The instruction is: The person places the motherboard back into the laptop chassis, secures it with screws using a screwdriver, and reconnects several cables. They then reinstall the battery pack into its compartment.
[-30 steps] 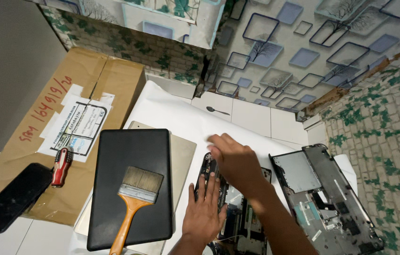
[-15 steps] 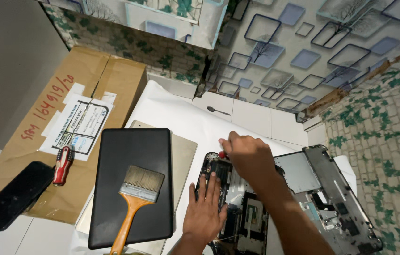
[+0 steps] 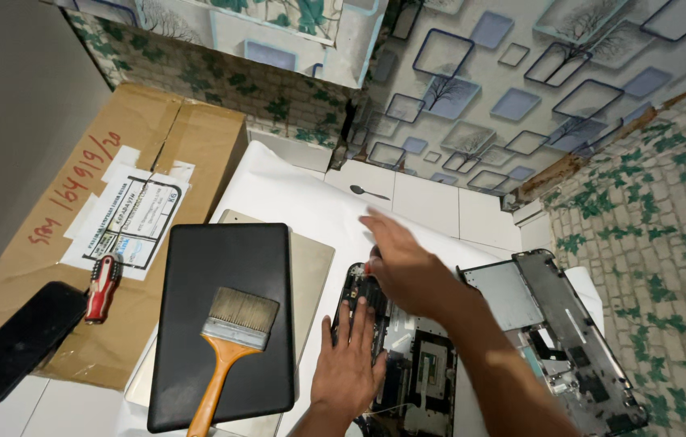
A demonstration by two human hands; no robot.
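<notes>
The opened laptop base point(image 3: 407, 356) lies on the white sheet point(image 3: 294, 194) right below the camera, its circuit board bare and dark, and both hands are on it. The left hand point(image 3: 348, 364) presses flat, fingers spread, on the near-left edge of the board; the right hand point(image 3: 407, 271) reaches across above it, blurred, with something small and red at the fingertips, though I cannot tell how tightly it is pinched. A risk here, as I read it: the crossing forearm hides much of the board, so a slip could scrape a component or flick a small part onto the sheet. Just right lies the removed grey cover point(image 3: 553, 324); left, the paintbrush point(image 3: 229, 340) rests on a black panel point(image 3: 225, 316), with a red screwdriver point(image 3: 103, 287) on the cardboard box point(image 3: 76, 202).
</notes>
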